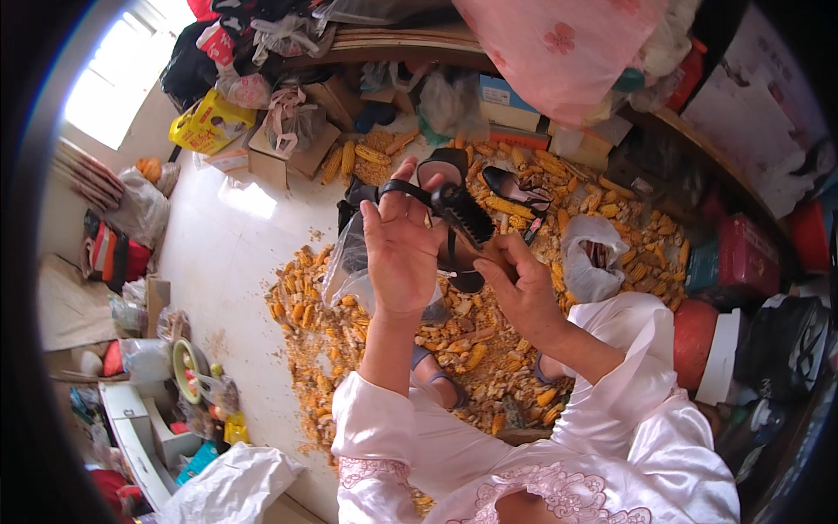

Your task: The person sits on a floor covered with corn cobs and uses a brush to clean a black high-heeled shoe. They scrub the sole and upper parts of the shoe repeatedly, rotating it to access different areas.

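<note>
My left hand [404, 255] is raised palm up, with a black strappy sandal [444, 169] hooked over its fingers by a strap. My right hand [524, 288] grips the wooden handle of a brush [473, 219], whose dark bristles lie against or close to the sandal's straps; the exact contact cannot be told. Below the hands, a clear plastic bag [350, 268] with something dark in it rests on the corn. Another black shoe [514, 187] lies on corn cobs beyond the brush. A white plastic bag [592, 259] holding a striped item sits at the right.
Corn cobs and loose kernels [471, 354] cover the floor around my sandalled feet. Cardboard boxes [294, 147] and bags line the far side under a shelf [406, 47]. A red round object [695, 344] stands by my right leg. A green-rimmed basin [190, 370] is at the left.
</note>
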A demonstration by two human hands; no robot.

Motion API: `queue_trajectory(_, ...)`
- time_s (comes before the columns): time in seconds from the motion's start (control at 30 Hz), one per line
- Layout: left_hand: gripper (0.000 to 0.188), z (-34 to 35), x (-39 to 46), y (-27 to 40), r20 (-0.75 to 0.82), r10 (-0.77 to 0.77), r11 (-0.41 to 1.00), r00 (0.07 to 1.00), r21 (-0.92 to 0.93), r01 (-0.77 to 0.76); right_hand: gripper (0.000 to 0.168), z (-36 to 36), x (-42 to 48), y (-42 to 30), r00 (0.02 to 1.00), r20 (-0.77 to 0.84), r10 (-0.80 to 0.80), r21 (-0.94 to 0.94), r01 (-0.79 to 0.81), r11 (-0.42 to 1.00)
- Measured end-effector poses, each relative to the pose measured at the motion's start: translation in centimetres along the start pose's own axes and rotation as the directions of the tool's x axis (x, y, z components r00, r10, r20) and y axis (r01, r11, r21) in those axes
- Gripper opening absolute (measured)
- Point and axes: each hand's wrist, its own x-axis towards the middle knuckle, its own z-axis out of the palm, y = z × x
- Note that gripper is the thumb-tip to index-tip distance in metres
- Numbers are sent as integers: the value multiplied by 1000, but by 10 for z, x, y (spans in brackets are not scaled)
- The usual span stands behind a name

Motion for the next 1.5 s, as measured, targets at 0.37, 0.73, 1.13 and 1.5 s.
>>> queue_trajectory(0.37,67,13,-3,-3,-50,-53,998,997,32,54,21,-14,6,-6,999,43,-21,-130,27,991)
queue_trajectory(0.73,73,5,-2,-10,-1,-123,992,992,-10,123,21,-19,12,-12,997,51,-61,-157,69,985)
queue_trajectory(1.13,81,1,-6,-16,20,-223,970,975,-93,224,19,-26,21,-25,973,60,-223,-335,230,914)
queue_trajectory(1.5,89,5,-9,-21,13,-325,945,945,-33,326,24,-35,23,-30,954,78,-289,-564,281,776)
